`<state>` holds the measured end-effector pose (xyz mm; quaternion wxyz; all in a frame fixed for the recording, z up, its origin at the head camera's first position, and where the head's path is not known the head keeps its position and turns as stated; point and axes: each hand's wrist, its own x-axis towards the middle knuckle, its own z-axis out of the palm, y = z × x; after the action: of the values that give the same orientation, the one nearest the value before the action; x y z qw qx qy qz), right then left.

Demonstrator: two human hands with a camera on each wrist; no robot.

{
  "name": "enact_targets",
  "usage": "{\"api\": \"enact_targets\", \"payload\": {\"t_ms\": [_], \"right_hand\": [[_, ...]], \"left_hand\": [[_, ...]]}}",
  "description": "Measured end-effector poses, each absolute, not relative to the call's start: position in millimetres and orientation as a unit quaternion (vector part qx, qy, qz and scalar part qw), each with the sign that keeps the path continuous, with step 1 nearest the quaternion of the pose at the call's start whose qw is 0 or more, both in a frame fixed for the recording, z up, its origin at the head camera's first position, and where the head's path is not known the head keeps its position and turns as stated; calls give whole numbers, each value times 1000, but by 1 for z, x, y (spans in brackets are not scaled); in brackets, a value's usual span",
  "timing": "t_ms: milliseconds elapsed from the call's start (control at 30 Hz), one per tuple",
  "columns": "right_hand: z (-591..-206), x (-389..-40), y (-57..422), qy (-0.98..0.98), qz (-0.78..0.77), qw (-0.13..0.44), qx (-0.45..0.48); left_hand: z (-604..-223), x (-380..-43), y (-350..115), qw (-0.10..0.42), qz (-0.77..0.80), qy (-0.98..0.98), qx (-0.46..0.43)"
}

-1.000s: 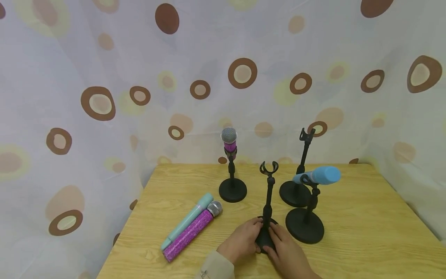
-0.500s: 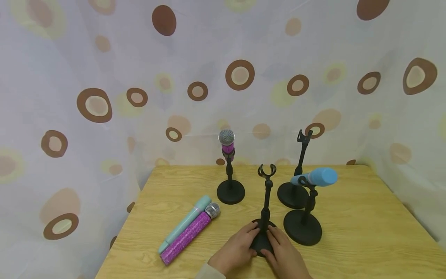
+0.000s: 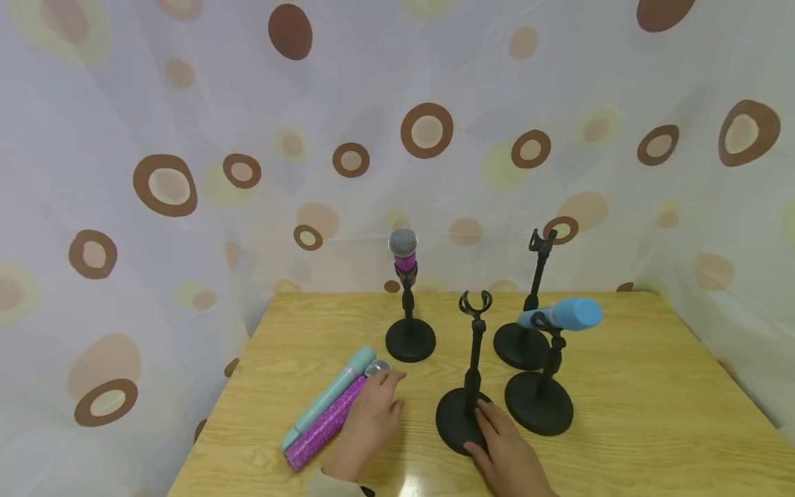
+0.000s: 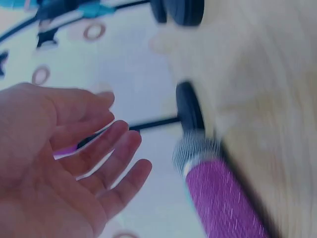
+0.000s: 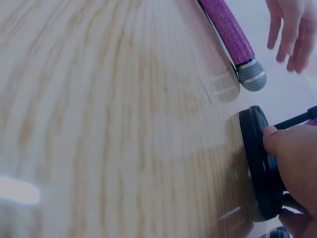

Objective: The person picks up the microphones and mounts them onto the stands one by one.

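My left hand (image 3: 373, 417) hovers over a glittery purple microphone (image 3: 321, 429) with a silver mesh head, partly covering it in the head view. Its fingers are loosely bent and hold nothing; the left wrist view shows them apart from the purple microphone (image 4: 223, 203). A mint-green microphone (image 3: 328, 400) lies alongside the purple one. My right hand (image 3: 509, 452) holds the round base of a black microphone stand (image 3: 456, 421), thumb and fingers at its right side. That stand's forked clip (image 3: 475, 307) at the top carries no microphone. In the right wrist view the thumb lies on the base (image 5: 255, 168).
Behind stands another black stand (image 3: 410, 341) bearing a purple microphone (image 3: 404, 252). To the right, a stand (image 3: 539, 404) holds a blue microphone (image 3: 568, 315). An unfilled stand (image 3: 542, 269) is behind it. A patterned curtain (image 3: 248, 83) borders the wooden table (image 3: 646, 400).
My left hand has let go of the stand's base and moved left over the purple microphone. My right hand stays on the base, which shifted slightly left and toward me earlier.
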<state>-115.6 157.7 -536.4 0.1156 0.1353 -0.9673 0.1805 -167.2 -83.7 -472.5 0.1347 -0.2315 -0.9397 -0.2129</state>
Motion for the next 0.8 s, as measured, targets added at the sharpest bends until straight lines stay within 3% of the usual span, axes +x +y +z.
{"api": "enact_targets", "payload": {"t_ms": [133, 267, 800], "right_hand": [[-537, -116, 158, -968, 177, 118, 136], [-537, -116, 158, -968, 171, 127, 136], [-534, -115, 157, -970, 185, 93, 123]], "left_hand": [[-468, -166, -105, 175, -217, -947, -160], [-472, -164, -120, 178, -199, -958, -108], [-498, -160, -122, 203, -154, -963, -90]]}}
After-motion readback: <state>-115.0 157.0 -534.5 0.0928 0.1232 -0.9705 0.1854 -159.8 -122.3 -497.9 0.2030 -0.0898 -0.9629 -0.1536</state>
